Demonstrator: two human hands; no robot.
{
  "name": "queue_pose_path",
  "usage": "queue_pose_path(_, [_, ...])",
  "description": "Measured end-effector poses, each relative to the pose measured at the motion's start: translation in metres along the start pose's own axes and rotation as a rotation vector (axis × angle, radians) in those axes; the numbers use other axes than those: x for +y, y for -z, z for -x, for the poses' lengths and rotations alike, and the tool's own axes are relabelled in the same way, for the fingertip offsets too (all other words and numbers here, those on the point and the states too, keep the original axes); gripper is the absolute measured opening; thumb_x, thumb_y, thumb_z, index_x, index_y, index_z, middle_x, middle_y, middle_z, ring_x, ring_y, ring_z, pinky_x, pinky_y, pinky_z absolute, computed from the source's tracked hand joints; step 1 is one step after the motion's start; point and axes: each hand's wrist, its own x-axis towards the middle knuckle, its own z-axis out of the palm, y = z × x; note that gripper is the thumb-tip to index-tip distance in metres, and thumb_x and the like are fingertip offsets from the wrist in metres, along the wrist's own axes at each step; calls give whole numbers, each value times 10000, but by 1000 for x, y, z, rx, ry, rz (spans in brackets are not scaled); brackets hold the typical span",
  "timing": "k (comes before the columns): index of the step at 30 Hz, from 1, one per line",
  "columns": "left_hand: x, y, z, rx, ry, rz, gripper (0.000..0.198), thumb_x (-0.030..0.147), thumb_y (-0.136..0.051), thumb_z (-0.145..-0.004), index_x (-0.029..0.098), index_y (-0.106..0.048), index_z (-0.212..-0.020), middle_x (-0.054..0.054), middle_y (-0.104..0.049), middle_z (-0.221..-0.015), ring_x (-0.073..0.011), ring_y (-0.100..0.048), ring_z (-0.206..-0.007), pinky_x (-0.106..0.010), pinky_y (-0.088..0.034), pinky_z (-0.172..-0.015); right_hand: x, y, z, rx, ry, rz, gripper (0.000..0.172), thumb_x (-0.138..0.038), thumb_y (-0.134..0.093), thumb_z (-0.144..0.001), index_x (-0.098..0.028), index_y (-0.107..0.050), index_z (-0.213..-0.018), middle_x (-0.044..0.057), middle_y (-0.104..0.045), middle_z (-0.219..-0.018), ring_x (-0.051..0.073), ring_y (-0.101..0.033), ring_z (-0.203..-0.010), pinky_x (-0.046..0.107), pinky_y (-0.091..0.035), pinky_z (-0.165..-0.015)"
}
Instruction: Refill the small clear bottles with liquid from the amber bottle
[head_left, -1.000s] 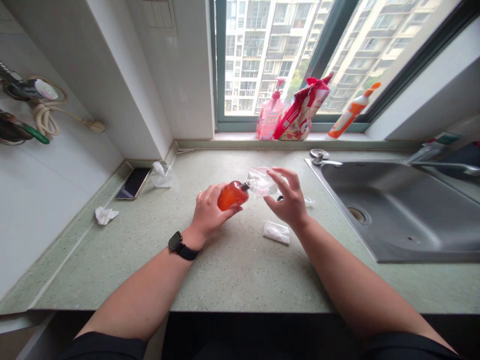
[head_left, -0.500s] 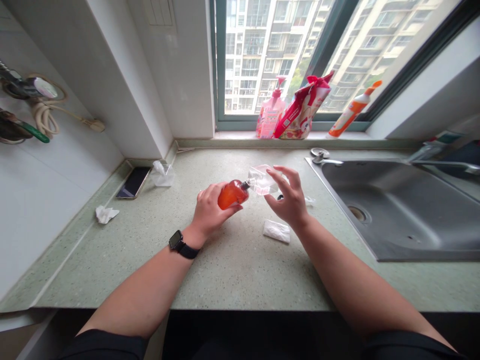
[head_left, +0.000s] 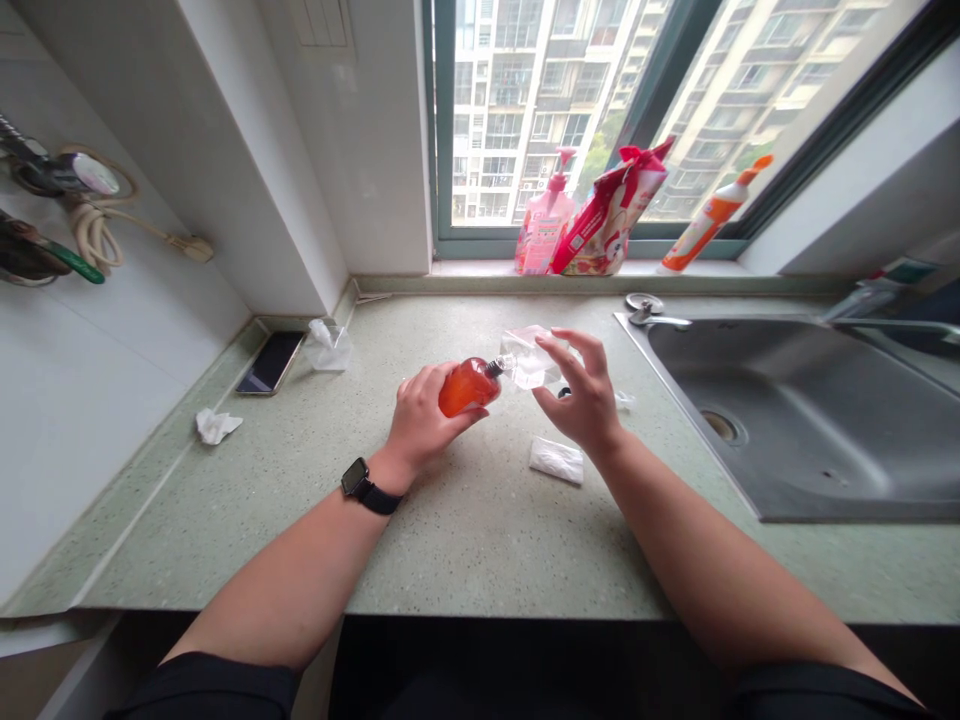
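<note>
My left hand [head_left: 424, 412] is wrapped round an orange-red bottle [head_left: 469, 388], which is tilted with its dark threaded neck pointing right. The neck meets the mouth of a clear plastic container [head_left: 531, 357]. My right hand [head_left: 581, 388] is around the right side of that clear container, fingers curved and spread; whether the fingertips press on it is hard to tell. A folded white tissue [head_left: 556, 460] lies on the counter below my right hand. Partly hidden behind the right hand is a small dark object [head_left: 565, 393], with a clear piece [head_left: 624, 401] to its right.
On the left of the counter [head_left: 300, 520] lie a phone [head_left: 270, 362], a clear bag with tissue [head_left: 328, 346] and a crumpled tissue [head_left: 217, 426]. A steel sink [head_left: 795, 400] is at right. Pink pump bottle [head_left: 546, 228], red pouch [head_left: 616, 215] and orange bottle [head_left: 709, 225] stand on the sill.
The view has shifted slightly. The clear container has turned a little at the bottle's neck; both hands keep nearly the same pose.
</note>
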Motion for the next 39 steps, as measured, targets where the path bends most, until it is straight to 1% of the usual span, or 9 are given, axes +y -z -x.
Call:
queue_pose_path(7, [1, 2, 0, -10, -6, 12, 717, 650, -826, -841, 262, -579, -1392, -96, -718, -1278, -306, -691, -1146, -493, -519, -1033, 0, 0, 0, -2, -14, -8, 957, -50, -682, -809, -513, -404, -1599, 66, -523, -1443, 359, -597, -1321, 644, -571, -1114])
queue_pose_path(13, [1, 2, -1, -9, -2, 11, 721, 640, -833, -839, 250, -581, -1391, -94, -717, -1268, -308, -691, -1144, -491, -520, -1027, 0, 1, -1, 11, 18, -23, 970, -24, -687, -795, -492, -421, -1601, 78, -518, -1433, 349, -605, -1310, 606, -608, -1076])
queue_pose_path(21, [0, 1, -1, -2, -21, 1, 714, 649, -821, -848, 251, -581, -1390, -93, -721, -1266, -311, -695, -1138, -497, -519, -1017, 1, -2, 1, 7, 2, -51, 961, 11, -660, -784, -472, -454, -1589, 70, -469, -1540, 353, -573, -1385, 559, -630, -1057])
queue_pose_path(31, [-1, 0, -1, 11, -39, 2, 710, 673, -799, -857, 255, -580, -1388, -95, -724, -1258, -306, -697, -1122, -504, -526, -1001, -1, -4, 1, 11, -23, -61, 982, 30, -633, -781, -496, -446, -1589, 59, -451, -1567, 363, -554, -1410, 596, -614, -1076])
queue_pose_path(39, [-1, 1, 0, 15, -51, -4, 706, 680, -791, -862, 253, -585, -1385, -96, -727, -1252, -300, -702, -1110, -498, -538, -999, -2, -4, 0, -4, -26, -84, 1003, 44, -604, -792, -500, -409, -1612, 59, -447, -1572, 352, -547, -1413, 599, -601, -1089])
